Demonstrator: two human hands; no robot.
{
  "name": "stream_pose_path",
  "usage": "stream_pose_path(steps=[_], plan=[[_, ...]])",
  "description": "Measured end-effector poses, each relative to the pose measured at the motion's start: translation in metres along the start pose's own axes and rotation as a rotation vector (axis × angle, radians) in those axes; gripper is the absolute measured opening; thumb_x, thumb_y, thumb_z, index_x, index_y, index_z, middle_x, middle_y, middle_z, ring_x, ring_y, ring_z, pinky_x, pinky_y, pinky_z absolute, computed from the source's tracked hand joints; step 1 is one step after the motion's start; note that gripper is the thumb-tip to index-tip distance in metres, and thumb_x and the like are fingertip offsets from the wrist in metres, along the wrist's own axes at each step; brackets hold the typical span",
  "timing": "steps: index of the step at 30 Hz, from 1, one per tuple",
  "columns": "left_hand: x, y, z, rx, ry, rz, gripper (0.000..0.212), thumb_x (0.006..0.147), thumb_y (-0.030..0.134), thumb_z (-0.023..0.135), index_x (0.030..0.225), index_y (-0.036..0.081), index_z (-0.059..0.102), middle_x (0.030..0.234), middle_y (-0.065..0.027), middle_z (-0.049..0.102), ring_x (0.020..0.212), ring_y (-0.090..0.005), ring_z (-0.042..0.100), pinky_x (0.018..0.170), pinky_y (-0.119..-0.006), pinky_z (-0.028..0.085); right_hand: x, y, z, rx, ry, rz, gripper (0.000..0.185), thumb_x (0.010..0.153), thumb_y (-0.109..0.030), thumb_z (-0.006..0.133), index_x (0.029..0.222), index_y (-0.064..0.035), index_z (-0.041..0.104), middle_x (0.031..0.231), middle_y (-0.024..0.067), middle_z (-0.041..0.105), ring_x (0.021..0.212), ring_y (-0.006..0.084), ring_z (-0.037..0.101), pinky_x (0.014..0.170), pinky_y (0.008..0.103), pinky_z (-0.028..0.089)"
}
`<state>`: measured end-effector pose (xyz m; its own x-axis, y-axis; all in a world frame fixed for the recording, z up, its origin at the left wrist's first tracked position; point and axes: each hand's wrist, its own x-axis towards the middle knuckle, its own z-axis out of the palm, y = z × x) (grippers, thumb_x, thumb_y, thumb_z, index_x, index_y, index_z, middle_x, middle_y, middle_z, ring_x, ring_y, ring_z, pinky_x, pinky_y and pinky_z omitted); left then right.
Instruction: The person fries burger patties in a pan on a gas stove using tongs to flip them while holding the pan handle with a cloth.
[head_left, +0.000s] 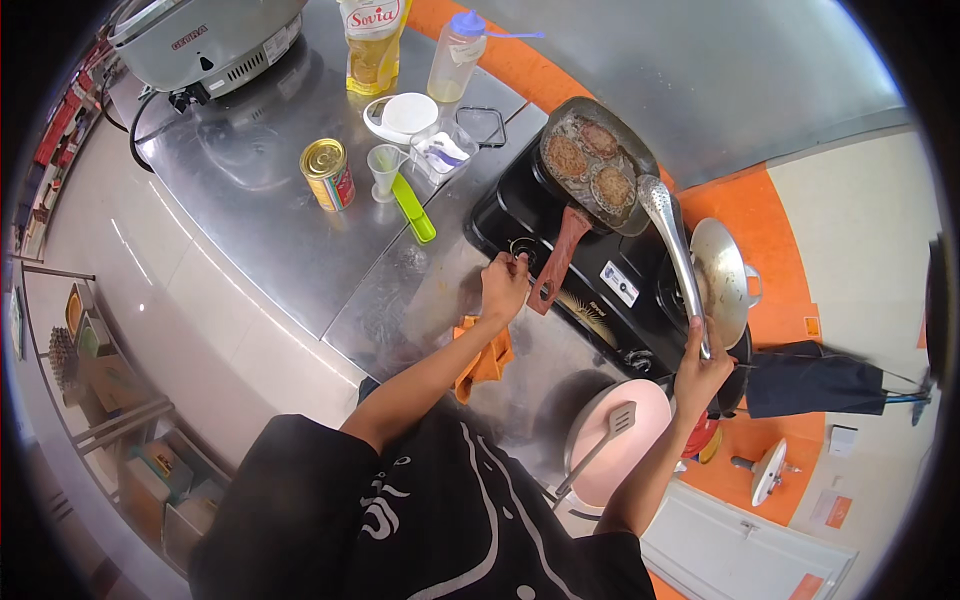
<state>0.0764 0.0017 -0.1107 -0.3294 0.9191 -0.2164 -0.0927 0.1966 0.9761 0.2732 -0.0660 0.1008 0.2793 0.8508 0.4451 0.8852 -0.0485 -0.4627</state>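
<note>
My left hand (505, 285) has its fingers on the control knob (523, 253) at the front of the black gas stove (600, 279). In my right hand (703, 369) is the handle of metal tongs (673, 244), whose perforated head lies by the right rim of a square frying pan (643, 142). Several browned patties (613, 188) sit in oil in that pan. Its brown handle (559, 259) points towards me, just right of my left hand. On the other burner is a metal wok or lid (724, 289) with a loop handle.
A pink pan (645, 405) with a slotted turner (621, 420) lies near my right forearm. An orange cloth (484, 360) is under my left forearm. Further left stand a can (328, 174), a green peeler-like tool (412, 208), a white scale (409, 112), a squeeze bottle (454, 64) and a rice cooker (210, 49).
</note>
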Motion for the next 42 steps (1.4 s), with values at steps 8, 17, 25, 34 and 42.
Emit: stream_pose_path(steps=[8, 17, 25, 34, 42], plan=[[0.019, -0.059, 0.006, 0.260, 0.131, 0.014, 0.034, 0.087, 0.031, 0.060, 0.080, -0.003, 0.060, 0.071, -0.0213, 0.064, 0.067, -0.0345, 0.066, 0.057, -0.043, 0.051, -0.006, -0.015, 0.010, 0.050, -0.071, -0.070, 0.030, 0.090, -0.016, 0.060, 0.105, 0.0101, 0.063, 0.081, 0.0204, 0.067, 0.072, 0.0126, 0.054, 0.068, 0.0325, 0.046], [0.002, -0.020, -0.001, -0.224, -0.121, -0.291, 0.036, 0.095, 0.035, 0.052, 0.090, -0.001, 0.056, 0.071, -0.0068, 0.063, 0.060, -0.0123, 0.062, 0.055, -0.030, 0.050, -0.019, -0.038, 0.014, -0.081, 0.201, -0.406, 0.030, 0.093, -0.021, 0.054, 0.093, 0.0074, 0.065, 0.080, 0.0263, 0.064, 0.062, 0.0389, 0.057, 0.058, 0.0440, 0.046], [0.002, -0.017, -0.028, -0.182, -0.246, -0.246, 0.041, 0.094, 0.040, 0.052, 0.092, -0.001, 0.056, 0.070, -0.0050, 0.061, 0.059, -0.0110, 0.060, 0.054, -0.027, 0.050, -0.019, -0.026, 0.023, -0.055, 0.090, -0.331, 0.034, 0.094, -0.023, 0.052, 0.099, 0.0086, 0.063, 0.078, 0.0264, 0.064, 0.062, 0.0400, 0.058, 0.055, 0.0424, 0.046], [-0.028, 0.001, -0.189, 0.201, 0.051, 0.159, 0.038, 0.096, 0.034, 0.050, 0.092, -0.003, 0.058, 0.069, -0.0111, 0.061, 0.060, -0.0180, 0.059, 0.057, -0.033, 0.047, -0.038, -0.016, 0.027, 0.069, 0.091, -0.046, 0.044, 0.093, -0.031, 0.054, 0.101, 0.0099, 0.065, 0.091, 0.0298, 0.065, 0.077, 0.0415, 0.064, 0.067, 0.0429, 0.051], [-0.007, -0.010, -0.281, 0.544, 0.675, 0.372, 0.033, 0.091, 0.031, 0.055, 0.096, -0.001, 0.056, 0.095, -0.0199, 0.057, 0.091, -0.0358, 0.054, 0.080, -0.043, 0.045, -0.051, -0.048, 0.044, 0.067, 0.067, 0.067, 0.043, 0.093, -0.030, 0.055, 0.106, 0.0093, 0.064, 0.091, 0.0295, 0.065, 0.078, 0.0418, 0.064, 0.069, 0.0436, 0.051]])
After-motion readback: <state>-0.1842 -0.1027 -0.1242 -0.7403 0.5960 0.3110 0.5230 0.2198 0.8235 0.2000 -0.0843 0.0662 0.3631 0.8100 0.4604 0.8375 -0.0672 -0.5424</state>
